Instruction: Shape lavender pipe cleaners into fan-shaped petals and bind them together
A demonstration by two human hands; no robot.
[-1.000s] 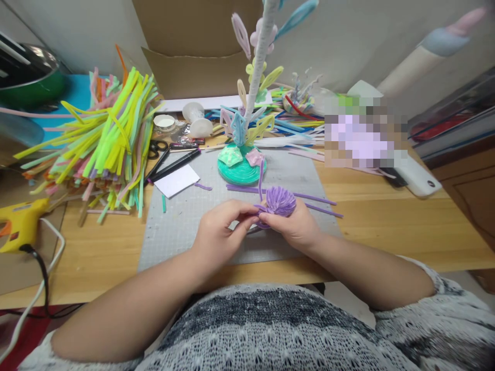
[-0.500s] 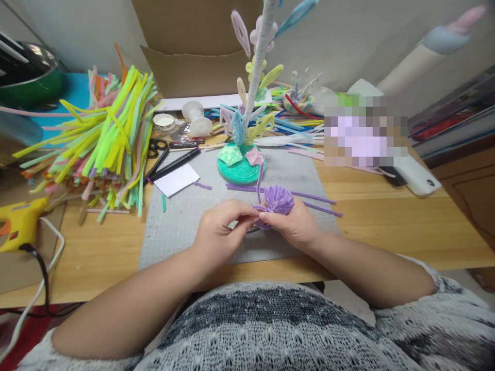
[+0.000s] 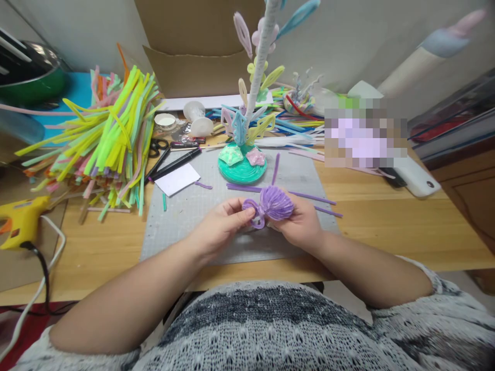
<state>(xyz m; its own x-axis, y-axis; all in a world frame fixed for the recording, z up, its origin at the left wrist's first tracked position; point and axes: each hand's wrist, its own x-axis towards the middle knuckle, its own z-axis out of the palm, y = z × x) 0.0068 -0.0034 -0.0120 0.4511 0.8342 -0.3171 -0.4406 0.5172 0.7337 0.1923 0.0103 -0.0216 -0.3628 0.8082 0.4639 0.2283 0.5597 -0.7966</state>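
A purple pipe-cleaner piece (image 3: 277, 203), a ribbed fan or shell shape with small loops on its left, is held between both hands over the grey cutting mat (image 3: 185, 232). My left hand (image 3: 224, 221) pinches the loops between thumb and fingers. Behind and beneath the ribbed part, my right hand (image 3: 303, 221) is closed round it, its fingertips mostly hidden. One purple stem end sticks up from the piece. Loose purple pipe cleaners (image 3: 309, 197) lie on the mat just beyond my hands. Farther back stands a round teal base (image 3: 243, 172) with a white-wrapped upright (image 3: 260, 67) bearing pipe-cleaner flowers and leaves.
A large heap of coloured pipe cleaners (image 3: 112, 129) lies at left, near a yellow glue gun (image 3: 23, 219) with its cable. Black markers (image 3: 176, 164), scissors (image 3: 158, 148), a white card (image 3: 178, 179) and a clear spool (image 3: 199, 118) sit behind the mat's left side.
The purple piece has been turned, so its loops now show at the left and its stem end points up farther right. My left hand has shifted its pinch onto the loops.
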